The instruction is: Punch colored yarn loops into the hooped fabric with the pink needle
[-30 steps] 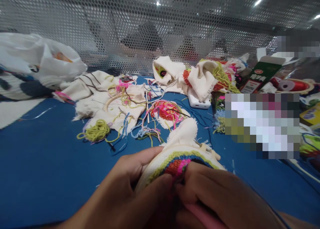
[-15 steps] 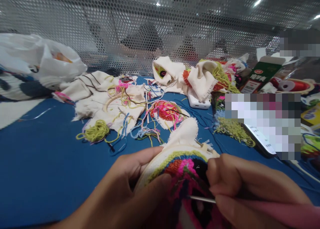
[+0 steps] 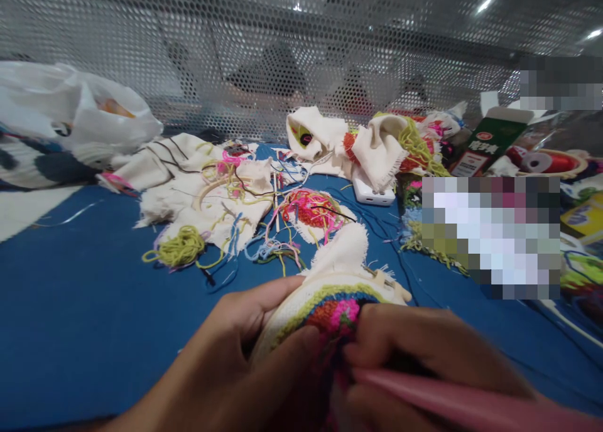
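Observation:
My left hand (image 3: 249,350) is closed round the left side of an embroidery hoop (image 3: 277,316), with its thumb lying across the stitched face. Cream cloth in the hoop carries looped yarn in yellow-green, blue, orange and hot pink (image 3: 345,314). Beyond the hoop's metal screw end a frayed flap of cloth (image 3: 339,250) sticks up. A pink-handled punch needle (image 3: 452,397) is pinched in my right hand (image 3: 419,341), which sits low over the right part of the stitching. The needle's metal tip is hidden behind my fingers, and the near stitching lies in shadow.
A yellow-green yarn tangle (image 3: 180,248), cloth scraps (image 3: 164,196) and a pink-orange stitched piece (image 3: 313,209) lie on the blue table (image 3: 94,306). Behind rises a perforated metal panel (image 3: 198,55). A white device (image 3: 373,190) and green box (image 3: 497,137) stand farther right.
My right hand has moved left and inward over the stitching with the punch needle. The metal shaft that showed before is now covered. My left hand keeps its grip on the hoop.

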A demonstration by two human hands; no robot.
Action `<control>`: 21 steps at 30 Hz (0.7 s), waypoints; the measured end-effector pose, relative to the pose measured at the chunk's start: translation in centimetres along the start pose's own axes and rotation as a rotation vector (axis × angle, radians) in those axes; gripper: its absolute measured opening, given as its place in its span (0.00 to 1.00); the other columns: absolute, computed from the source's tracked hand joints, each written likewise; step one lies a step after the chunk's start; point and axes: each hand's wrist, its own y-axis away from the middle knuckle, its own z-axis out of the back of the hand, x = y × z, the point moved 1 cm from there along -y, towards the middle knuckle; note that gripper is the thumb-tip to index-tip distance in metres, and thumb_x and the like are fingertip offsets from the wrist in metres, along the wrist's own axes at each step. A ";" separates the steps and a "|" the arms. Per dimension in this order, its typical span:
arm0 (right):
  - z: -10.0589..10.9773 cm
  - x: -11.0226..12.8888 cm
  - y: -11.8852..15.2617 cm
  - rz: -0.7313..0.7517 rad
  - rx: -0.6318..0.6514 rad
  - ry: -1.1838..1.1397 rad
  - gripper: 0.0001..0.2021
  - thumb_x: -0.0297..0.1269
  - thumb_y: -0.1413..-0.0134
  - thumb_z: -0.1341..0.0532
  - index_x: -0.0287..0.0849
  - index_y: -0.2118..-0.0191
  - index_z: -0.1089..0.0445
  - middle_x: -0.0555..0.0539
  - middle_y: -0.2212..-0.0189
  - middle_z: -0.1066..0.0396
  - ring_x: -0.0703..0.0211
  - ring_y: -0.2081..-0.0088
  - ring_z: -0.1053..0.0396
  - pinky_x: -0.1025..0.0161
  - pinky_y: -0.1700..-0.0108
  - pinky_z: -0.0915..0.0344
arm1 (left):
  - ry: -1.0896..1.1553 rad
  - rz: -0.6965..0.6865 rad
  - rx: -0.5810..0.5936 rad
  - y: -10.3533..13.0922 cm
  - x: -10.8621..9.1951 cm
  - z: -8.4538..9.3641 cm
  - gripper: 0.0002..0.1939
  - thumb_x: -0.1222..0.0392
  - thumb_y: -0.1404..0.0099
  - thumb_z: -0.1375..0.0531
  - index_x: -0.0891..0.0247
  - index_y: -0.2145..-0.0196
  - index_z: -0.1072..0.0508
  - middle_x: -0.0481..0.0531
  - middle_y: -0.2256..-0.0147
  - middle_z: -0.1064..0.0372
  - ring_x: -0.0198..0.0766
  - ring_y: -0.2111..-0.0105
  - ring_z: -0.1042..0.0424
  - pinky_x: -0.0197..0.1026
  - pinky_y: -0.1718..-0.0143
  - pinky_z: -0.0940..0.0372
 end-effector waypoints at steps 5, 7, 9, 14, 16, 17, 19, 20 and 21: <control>0.2 0.5 -0.9 0.057 0.050 0.028 0.10 0.34 0.57 0.39 0.42 0.81 0.42 0.54 0.83 0.38 0.68 0.81 0.44 0.72 0.80 0.46 | 0.015 -0.011 0.016 0.1 0.3 0.2 0.23 0.56 0.44 0.39 0.61 0.51 0.33 0.53 0.67 0.28 0.39 0.71 0.30 0.36 0.70 0.35; 0.7 0.6 -0.7 -0.009 0.005 -0.069 0.10 0.35 0.54 0.41 0.42 0.81 0.42 0.53 0.83 0.38 0.67 0.80 0.42 0.71 0.78 0.45 | 0.028 -0.022 0.009 0.1 0.4 0.2 0.23 0.55 0.43 0.40 0.61 0.50 0.33 0.53 0.67 0.28 0.40 0.69 0.30 0.37 0.69 0.34; 1.2 0.8 -0.4 -0.105 -0.020 -0.178 0.12 0.36 0.54 0.42 0.42 0.82 0.45 0.53 0.84 0.42 0.68 0.81 0.46 0.70 0.81 0.48 | 0.019 -0.032 0.005 0.2 0.4 0.1 0.22 0.55 0.42 0.41 0.61 0.50 0.33 0.53 0.66 0.28 0.41 0.67 0.30 0.36 0.68 0.34; 1.4 0.8 -0.2 -0.249 -0.106 -0.380 0.17 0.39 0.56 0.42 0.42 0.84 0.52 0.54 0.85 0.48 0.69 0.82 0.52 0.69 0.82 0.53 | -0.015 -0.047 0.017 0.2 0.2 0.1 0.22 0.54 0.42 0.42 0.61 0.50 0.34 0.55 0.64 0.28 0.41 0.65 0.30 0.37 0.67 0.34; 1.3 0.7 -0.4 -0.273 -0.090 -0.390 0.17 0.39 0.57 0.42 0.42 0.84 0.51 0.54 0.85 0.48 0.69 0.82 0.52 0.69 0.81 0.54 | -0.005 -0.036 0.023 0.2 0.2 0.1 0.22 0.54 0.41 0.42 0.61 0.49 0.34 0.55 0.65 0.28 0.40 0.67 0.30 0.36 0.68 0.34; 1.3 0.7 -0.4 -0.274 -0.077 -0.391 0.16 0.39 0.57 0.42 0.42 0.84 0.51 0.54 0.85 0.48 0.69 0.82 0.52 0.69 0.81 0.54 | -0.004 -0.033 0.022 0.2 0.2 0.1 0.22 0.54 0.42 0.41 0.61 0.50 0.34 0.54 0.66 0.28 0.39 0.68 0.30 0.35 0.69 0.35; 1.3 0.7 -0.5 -0.250 -0.057 -0.385 0.16 0.38 0.56 0.43 0.42 0.84 0.51 0.54 0.85 0.48 0.69 0.82 0.52 0.69 0.82 0.54 | -0.005 -0.029 0.021 0.2 0.2 0.1 0.22 0.54 0.42 0.41 0.61 0.51 0.33 0.54 0.67 0.28 0.38 0.69 0.30 0.33 0.71 0.36; 1.3 0.7 -0.5 -0.225 -0.051 -0.367 0.16 0.38 0.55 0.43 0.42 0.84 0.51 0.54 0.85 0.48 0.69 0.82 0.51 0.70 0.82 0.54 | 0.001 -0.023 0.021 0.2 0.2 0.1 0.22 0.54 0.43 0.40 0.61 0.51 0.33 0.53 0.67 0.28 0.37 0.70 0.30 0.32 0.72 0.36; 1.3 0.6 -0.5 -0.189 -0.043 -0.338 0.15 0.37 0.55 0.44 0.42 0.84 0.51 0.54 0.85 0.48 0.69 0.83 0.51 0.70 0.83 0.53 | 0.012 -0.013 0.017 0.2 0.3 0.0 0.22 0.55 0.44 0.39 0.61 0.52 0.32 0.52 0.68 0.28 0.37 0.70 0.30 0.31 0.73 0.37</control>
